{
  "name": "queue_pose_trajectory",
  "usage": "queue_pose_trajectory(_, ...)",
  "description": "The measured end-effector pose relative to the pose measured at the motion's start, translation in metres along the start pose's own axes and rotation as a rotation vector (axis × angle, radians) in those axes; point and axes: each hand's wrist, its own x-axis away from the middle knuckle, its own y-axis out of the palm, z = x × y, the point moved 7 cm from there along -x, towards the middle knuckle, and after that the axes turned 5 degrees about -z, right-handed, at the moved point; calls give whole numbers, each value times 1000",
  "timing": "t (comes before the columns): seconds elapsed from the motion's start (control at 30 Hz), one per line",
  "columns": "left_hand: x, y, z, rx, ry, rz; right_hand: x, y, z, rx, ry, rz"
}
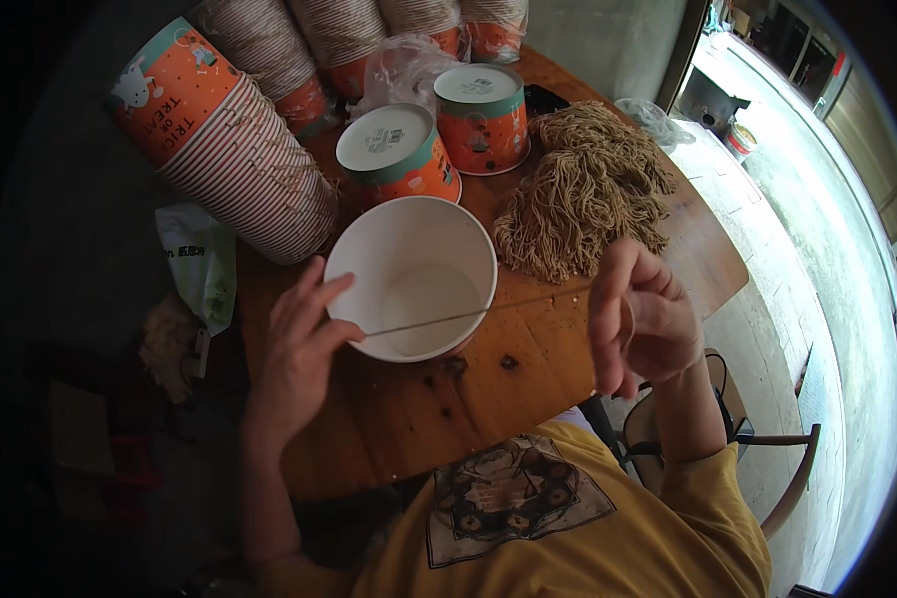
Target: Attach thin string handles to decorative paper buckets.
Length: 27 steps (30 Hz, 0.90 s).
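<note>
A white-lined paper bucket stands tilted on the wooden table, its mouth facing me. My left hand grips its left rim, thumb and a fingertip reaching over the edge. A thin brown cord runs taut from the left thumb across the bucket's mouth to my right hand. The right fingers are curled and pinch the cord, raised off the table on the right. Whether the cord is fixed to the bucket under the left thumb cannot be seen. Beyond the right hand lies a heap of tan cords.
Two upturned orange buckets, one nearer and one farther, stand behind. A leaning stack of nested buckets is at the left, with more stacks along the back. Clear plastic wrap lies among them. A chair stands at the right.
</note>
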Motion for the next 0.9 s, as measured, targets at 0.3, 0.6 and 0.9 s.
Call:
queue_pose_trajectory(0.3, -5, 5, -71, 169, -107, 104, 15, -44, -28, 242, -172, 223)
queue_pose_trajectory(0.6, -20, -18, 23, 303, -4, 366, -15, -34, -14, 880, -180, 160)
queue_pose_trajectory(0.9, -55, 3, 84, 614, -13, 124, -39, -12, 39, 1514, 222, -58)
